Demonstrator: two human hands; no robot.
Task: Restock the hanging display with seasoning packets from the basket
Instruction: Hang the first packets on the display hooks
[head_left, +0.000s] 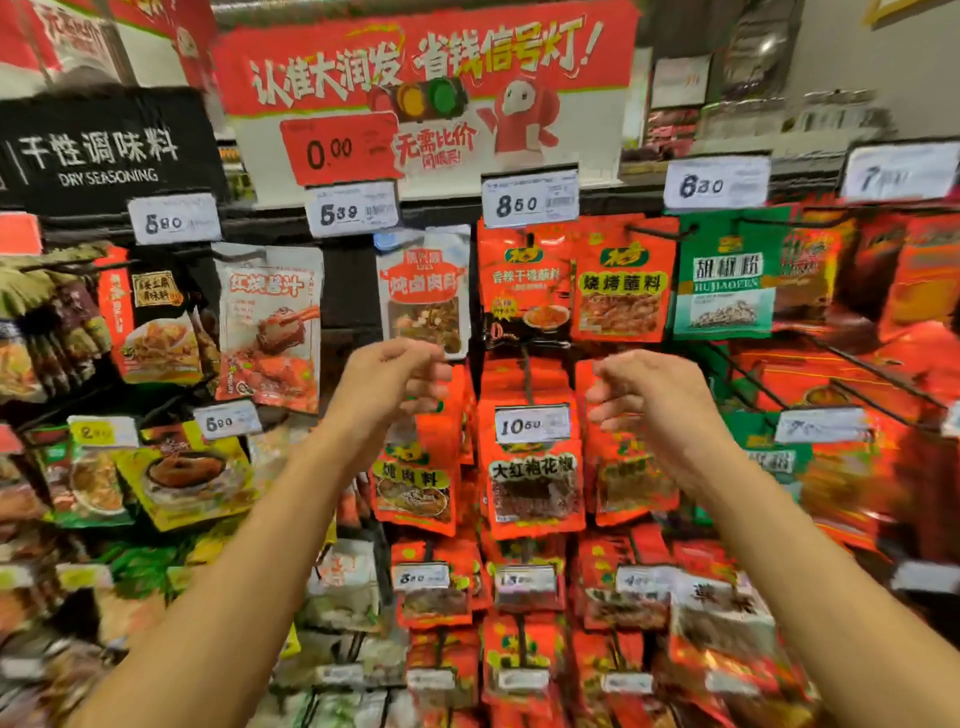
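The hanging display (524, 384) is a peg wall full of seasoning packets. My left hand (395, 382) is raised in front of it, its fingers curled onto the top of a red seasoning packet (413, 486) that hangs below them. At the same height, my right hand (647, 397) has its fingers curled at the top of another red packet row (626, 486); I cannot tell whether it grips a packet. Between my hands hangs a red peppercorn packet (535, 491) under a 10.50 price tag (532, 425). The basket is out of view.
Rows of pegs with price tags run above and below my hands. A black "Dry Seasoning" sign (104, 153) is at the upper left, a red promotional banner (426, 67) overhead. Green pepper-powder packets (727, 283) hang at the upper right, where bare black pegs (878, 402) stick out.
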